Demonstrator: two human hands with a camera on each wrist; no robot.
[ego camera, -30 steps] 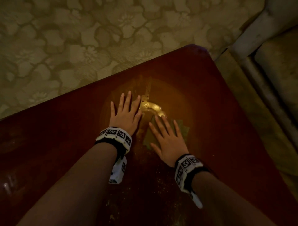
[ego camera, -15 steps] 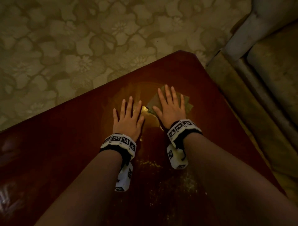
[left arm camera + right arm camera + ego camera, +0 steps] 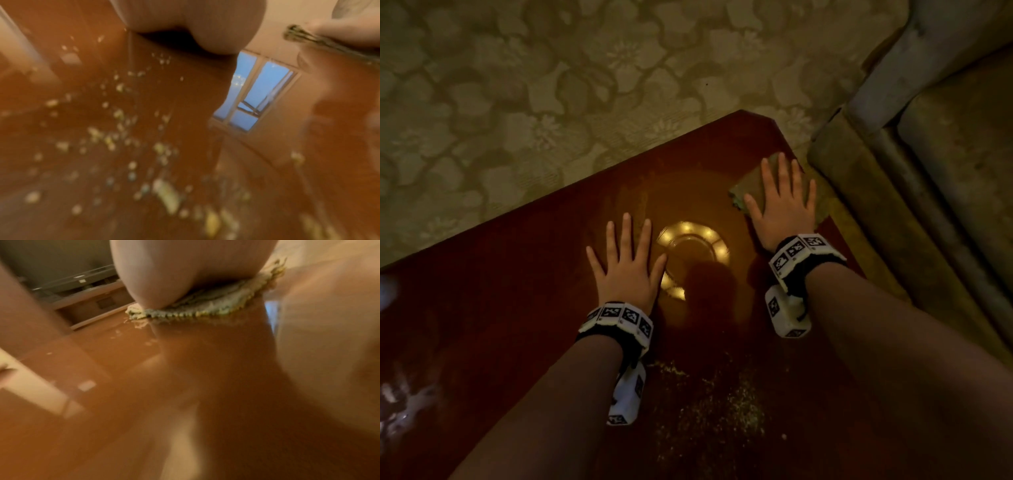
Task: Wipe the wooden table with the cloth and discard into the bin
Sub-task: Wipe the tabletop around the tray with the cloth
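Observation:
A dark red glossy wooden table (image 3: 517, 308) fills the head view. My right hand (image 3: 780, 202) lies flat with straight, spread fingers on an olive cloth (image 3: 748, 190) near the table's far right edge. The cloth's frayed edge (image 3: 216, 311) shows under the palm in the right wrist view, and its corner (image 3: 304, 39) appears in the left wrist view. My left hand (image 3: 625, 263) rests flat and open on the bare wood, left of the cloth. Pale crumbs (image 3: 709, 411) lie scattered on the table between my forearms. No bin is in view.
A sofa (image 3: 945, 171) stands close along the table's right side. Flower-patterned carpet (image 3: 551, 85) lies beyond the far edge. A ring-shaped lamp reflection (image 3: 695, 253) glows on the wood between my hands. A window reflection (image 3: 252, 95) shows on the surface.
My right hand has slid the cloth away from me and to the right, from beside the left hand to the table's far right edge. The left hand has stayed flat in place.

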